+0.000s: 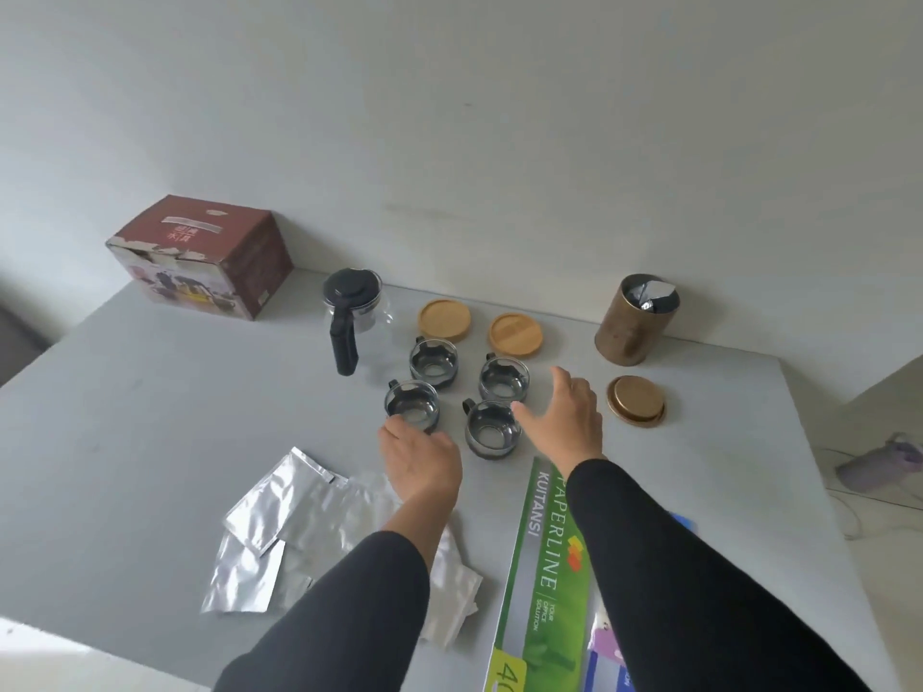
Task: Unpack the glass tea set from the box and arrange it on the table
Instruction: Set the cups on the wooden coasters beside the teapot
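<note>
**Both hands at the cups, tea set laid out on table**

Left hand (419, 462) is mine, palm down, fingertips at the near rim of the front-left cup (411, 405); fingers curl a little over it but I cannot tell if they actually grip it. Right hand (564, 417) is spread, fingers straight and apart, holding nothing; thumb tip sits just beside the front-right cup (492, 430), contact unclear.

Four glass cups in dark holders stand upright in a two-by-two cluster: back-left cup (433, 362), back-right cup (503, 377), plus the two front ones. Handles point left. Glass teapot (355, 317) with black lid and black handle stands just left of the back cups. Two round wooden coasters (444, 319) (515, 335) lie flat behind the cups, side by side, apart from each other.

Tea set box (200, 254), dark red, torn along its front top edge, sits at the far left corner of the grey table (150, 417), well apart from the cups.

Right of the coasters: gold tin canister (637, 322), open, foil showing inside. Its gold lid (636, 400) lies flat in front of it, near my right hand. Silver foil pouches (269, 516) lie scattered under my left forearm. Green Paperline receipt book (544, 566) lies under my right forearm. Both sleeves black.
</note>
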Tool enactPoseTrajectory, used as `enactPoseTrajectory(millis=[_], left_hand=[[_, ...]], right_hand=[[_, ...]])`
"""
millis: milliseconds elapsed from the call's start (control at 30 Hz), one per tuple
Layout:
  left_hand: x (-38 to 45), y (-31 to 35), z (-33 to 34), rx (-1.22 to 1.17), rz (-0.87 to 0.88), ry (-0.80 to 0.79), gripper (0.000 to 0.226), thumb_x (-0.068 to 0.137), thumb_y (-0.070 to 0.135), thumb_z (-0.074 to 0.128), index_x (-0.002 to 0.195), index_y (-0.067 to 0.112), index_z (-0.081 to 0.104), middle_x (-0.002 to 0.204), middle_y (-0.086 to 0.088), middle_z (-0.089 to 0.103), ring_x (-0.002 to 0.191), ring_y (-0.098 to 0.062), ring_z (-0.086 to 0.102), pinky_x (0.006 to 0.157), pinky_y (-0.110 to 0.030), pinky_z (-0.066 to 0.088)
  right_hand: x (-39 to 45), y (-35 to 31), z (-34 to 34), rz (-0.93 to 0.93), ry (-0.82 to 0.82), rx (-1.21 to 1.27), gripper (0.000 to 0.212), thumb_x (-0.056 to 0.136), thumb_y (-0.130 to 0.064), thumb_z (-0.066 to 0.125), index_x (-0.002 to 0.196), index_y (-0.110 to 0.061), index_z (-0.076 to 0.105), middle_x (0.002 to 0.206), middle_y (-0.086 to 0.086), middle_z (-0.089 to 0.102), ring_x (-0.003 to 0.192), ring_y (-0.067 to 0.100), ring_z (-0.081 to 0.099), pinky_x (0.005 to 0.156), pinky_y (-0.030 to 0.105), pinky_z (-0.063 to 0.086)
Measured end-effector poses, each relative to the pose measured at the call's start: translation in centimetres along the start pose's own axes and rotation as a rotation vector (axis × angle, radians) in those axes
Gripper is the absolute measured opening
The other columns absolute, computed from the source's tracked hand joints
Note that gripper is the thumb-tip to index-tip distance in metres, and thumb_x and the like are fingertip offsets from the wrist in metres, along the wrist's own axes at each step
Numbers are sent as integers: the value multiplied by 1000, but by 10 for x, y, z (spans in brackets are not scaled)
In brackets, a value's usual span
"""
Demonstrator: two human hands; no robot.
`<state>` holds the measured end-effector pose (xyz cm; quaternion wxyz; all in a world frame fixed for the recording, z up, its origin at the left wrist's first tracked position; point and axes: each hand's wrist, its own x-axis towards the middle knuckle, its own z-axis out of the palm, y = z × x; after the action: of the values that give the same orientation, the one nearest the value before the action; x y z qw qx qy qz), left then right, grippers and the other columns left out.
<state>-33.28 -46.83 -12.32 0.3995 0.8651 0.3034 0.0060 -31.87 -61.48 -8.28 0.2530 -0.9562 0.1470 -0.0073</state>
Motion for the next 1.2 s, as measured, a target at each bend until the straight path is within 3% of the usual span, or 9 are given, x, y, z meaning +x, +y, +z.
enactPoseTrajectory(millis=[200,400,667,833,1033,1200], left_hand=[[-3,-8,25,281,-97,-164,62,84,31,62,131,2,33,133,-11,38,130,-26,37,107,-32,34],[5,-6,38,479,-102,-136,94,71,48,78,138,4,29,136,-7,35,133,-22,34,107,-35,34],[23,0,51,513,-119,-119,87,73,44,78,136,6,33,137,-7,35,131,-23,35,108,-39,31],[23,-1,52,511,-113,-103,84,74,44,77,136,6,33,136,-6,35,131,-23,35,108,-39,30],[20,-1,52,481,-111,-94,83,76,42,76,137,5,32,138,-7,34,133,-23,34,107,-39,31],[19,1,50,420,-133,-106,86,75,39,77,138,4,31,138,-7,34,133,-23,34,108,-40,32]], right_hand=[[30,-1,16,57,-67,101,88,77,-55,64,144,-15,24,136,15,42,129,31,37,102,44,36],[62,-6,34,23,-155,72,99,72,-61,66,146,-17,17,134,15,42,128,31,38,101,43,36],[104,-17,65,56,-197,111,98,70,-57,70,142,-10,23,133,18,46,126,33,41,99,44,41],[112,-16,69,80,-192,201,78,69,-42,74,125,-2,39,123,20,52,114,36,52,96,40,45],[111,5,44,127,-72,290,75,65,-40,75,120,-2,43,120,19,52,110,37,53,96,43,46],[87,41,22,62,-115,214,73,68,-38,74,125,-5,43,122,16,51,113,33,51,93,36,44]])
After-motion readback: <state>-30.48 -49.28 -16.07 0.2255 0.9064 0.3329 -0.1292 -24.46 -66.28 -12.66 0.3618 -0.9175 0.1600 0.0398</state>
